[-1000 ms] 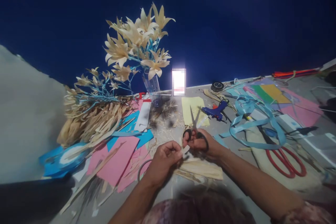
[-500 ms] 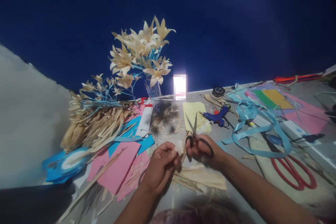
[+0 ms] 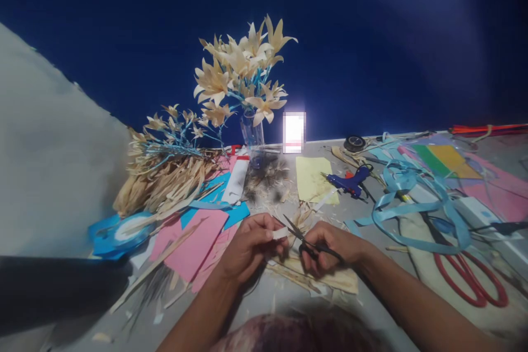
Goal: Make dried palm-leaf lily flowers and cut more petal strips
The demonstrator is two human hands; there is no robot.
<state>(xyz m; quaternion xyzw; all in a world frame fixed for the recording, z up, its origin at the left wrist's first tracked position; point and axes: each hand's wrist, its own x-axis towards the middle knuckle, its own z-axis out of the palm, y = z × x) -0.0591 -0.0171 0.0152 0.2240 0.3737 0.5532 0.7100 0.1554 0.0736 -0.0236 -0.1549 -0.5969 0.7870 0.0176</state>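
Between the thumb and fingers of my left hand (image 3: pixel 254 245) is a small pale strip (image 3: pixel 279 233), possibly corn husk or paper. My right hand (image 3: pixel 328 245) grips black-handled scissors (image 3: pixel 297 231), whose slightly parted blades point up and left beside the strip's end. I cannot tell whether the blades touch it. Under both hands lie flat dried husk pieces (image 3: pixel 330 275) and scraps. Farther back, a vase (image 3: pixel 252 135) holds cream husk-like flowers (image 3: pixel 243 60) on blue stems.
A blue glue gun (image 3: pixel 350 181) lies right of a yellow sheet (image 3: pixel 313 176). Light-blue ribbon (image 3: pixel 381 214) loops near red-handled scissors (image 3: pixel 470 280). Pink paper (image 3: pixel 202 239) and a husk bundle (image 3: pixel 165 187) lie left. A blue wall (image 3: pixel 371 55) stands behind.
The scissors have swung from upright to leaning left, toward the strip. My hands have come closer together than half a second ago. The whole view has shifted somewhat.
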